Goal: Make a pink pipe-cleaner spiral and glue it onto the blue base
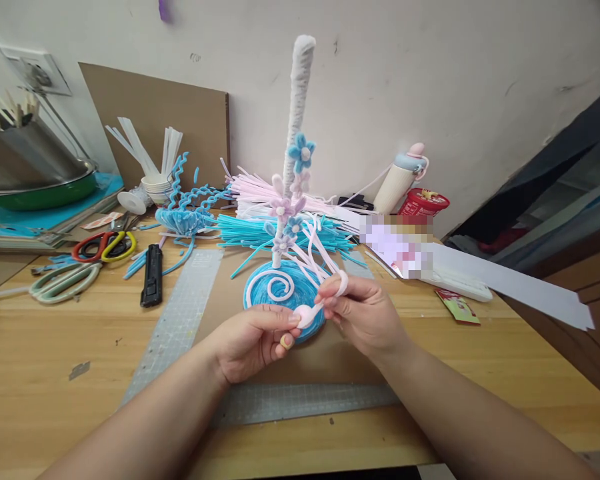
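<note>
Between my hands is a pale pink pipe cleaner (305, 317) whose end is coiled into a small flat spiral. My left hand (253, 337) is closed, pinching that coil between thumb and fingers. My right hand (363, 313), also closed, grips the straight length of the same pipe cleaner beside the coil. Just behind them stands a white-wrapped post (300, 87) with blue and pink fuzzy flowers (301, 153) on it. It rises from a round blue coiled base (260, 277), partly hidden by my hands. A looser pink spiral (279, 287) lies on that base.
Bundles of pink (257, 190) and turquoise pipe cleaners (250, 235) lie behind the post. Scissors (111, 245), a black utility knife (153, 275) and a blue curly-stemmed piece (183, 217) are at left. A cream bottle (397, 179) and red tub (425, 202) stand at back right.
</note>
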The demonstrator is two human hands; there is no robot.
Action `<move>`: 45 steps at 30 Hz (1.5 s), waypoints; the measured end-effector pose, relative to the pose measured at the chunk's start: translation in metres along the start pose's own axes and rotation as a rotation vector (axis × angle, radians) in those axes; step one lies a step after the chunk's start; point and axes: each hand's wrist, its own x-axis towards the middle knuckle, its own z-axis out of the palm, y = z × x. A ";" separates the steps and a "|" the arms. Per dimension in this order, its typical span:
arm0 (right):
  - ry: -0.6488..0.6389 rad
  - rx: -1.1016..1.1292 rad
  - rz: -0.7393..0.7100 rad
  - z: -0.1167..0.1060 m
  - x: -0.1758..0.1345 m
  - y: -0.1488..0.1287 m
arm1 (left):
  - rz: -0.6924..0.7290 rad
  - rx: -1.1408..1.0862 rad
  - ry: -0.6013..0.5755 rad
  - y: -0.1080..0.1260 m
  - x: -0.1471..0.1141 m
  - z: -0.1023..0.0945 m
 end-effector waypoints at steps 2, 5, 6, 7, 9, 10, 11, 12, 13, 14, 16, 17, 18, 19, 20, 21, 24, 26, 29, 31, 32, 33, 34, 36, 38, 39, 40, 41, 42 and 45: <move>0.063 0.041 -0.028 -0.001 0.002 -0.003 | 0.002 -0.006 0.014 0.001 0.000 0.000; 0.102 0.113 -0.037 -0.001 0.005 -0.006 | 0.007 -0.003 0.012 0.002 0.000 0.002; 0.108 0.143 -0.029 0.000 0.005 -0.006 | 0.012 0.003 0.010 0.003 0.000 0.002; 0.116 0.174 -0.018 0.000 0.006 -0.007 | 0.023 0.012 0.008 0.003 -0.001 0.002; 0.131 0.235 0.018 0.000 0.007 -0.008 | 0.062 0.034 0.002 0.003 -0.001 0.002; 0.137 0.269 0.037 -0.001 0.008 -0.009 | 0.085 0.055 0.000 0.003 -0.002 0.002; 0.148 0.312 0.051 -0.003 0.010 -0.011 | 0.106 0.082 0.001 0.003 -0.002 0.001; 0.165 0.360 0.054 -0.006 0.012 -0.013 | 0.125 0.114 0.004 0.003 -0.002 0.001; 0.187 0.401 0.050 -0.009 0.015 -0.016 | 0.146 0.148 0.015 0.002 -0.002 0.001; 0.217 0.427 0.038 -0.012 0.017 -0.017 | 0.175 0.179 0.033 0.002 -0.002 0.001; 0.280 0.404 0.023 -0.014 0.020 -0.018 | 0.282 0.224 0.093 0.000 0.000 0.002; 0.310 0.368 0.032 -0.013 0.020 -0.016 | 0.355 0.245 0.129 -0.001 0.001 0.002; 0.330 0.327 0.057 -0.010 0.018 -0.013 | 0.437 0.267 0.167 -0.002 0.002 0.002; 0.334 0.286 0.094 -0.006 0.015 -0.010 | 0.514 0.289 0.204 -0.003 0.002 0.002; 0.308 0.251 0.146 0.000 0.012 -0.005 | 0.579 0.310 0.233 -0.003 0.003 0.003; 0.256 0.217 0.197 0.006 0.007 -0.001 | 0.628 0.331 0.255 -0.004 0.003 0.003; 0.072 0.136 0.276 0.023 -0.006 0.009 | 0.689 0.389 0.268 -0.006 0.002 0.005; 0.056 0.118 0.273 0.029 -0.011 0.012 | 0.687 0.416 0.244 -0.008 0.001 0.007; 0.096 0.134 0.292 0.030 -0.013 0.013 | 0.670 0.400 0.207 -0.010 0.002 0.009; 0.112 0.152 0.305 0.029 -0.012 0.013 | 0.645 0.356 0.188 -0.010 0.004 0.008; 0.117 0.157 0.305 0.028 -0.012 0.013 | 0.622 0.329 0.178 -0.010 0.005 0.006; 0.123 0.158 0.302 0.027 -0.012 0.013 | 0.593 0.304 0.166 -0.011 0.006 0.005; 0.133 0.154 0.296 0.027 -0.012 0.013 | 0.567 0.288 0.156 -0.010 0.007 0.004; 0.155 0.135 0.281 0.027 -0.012 0.012 | 0.535 0.288 0.151 -0.010 0.008 0.004; 0.171 0.106 0.268 0.027 -0.012 0.011 | 0.545 0.324 0.168 -0.010 0.007 0.004; 0.172 0.086 0.260 0.028 -0.012 0.010 | 0.556 0.352 0.183 -0.009 0.006 0.005; 0.169 0.063 0.251 0.028 -0.011 0.009 | 0.569 0.381 0.200 -0.009 0.005 0.006; 0.161 0.037 0.243 0.028 -0.011 0.009 | 0.582 0.408 0.218 -0.009 0.004 0.007; 0.154 0.009 0.234 0.028 -0.011 0.008 | 0.594 0.432 0.237 -0.009 0.003 0.007; 0.147 -0.078 0.211 0.027 -0.011 0.007 | 0.623 0.489 0.292 -0.008 0.002 0.009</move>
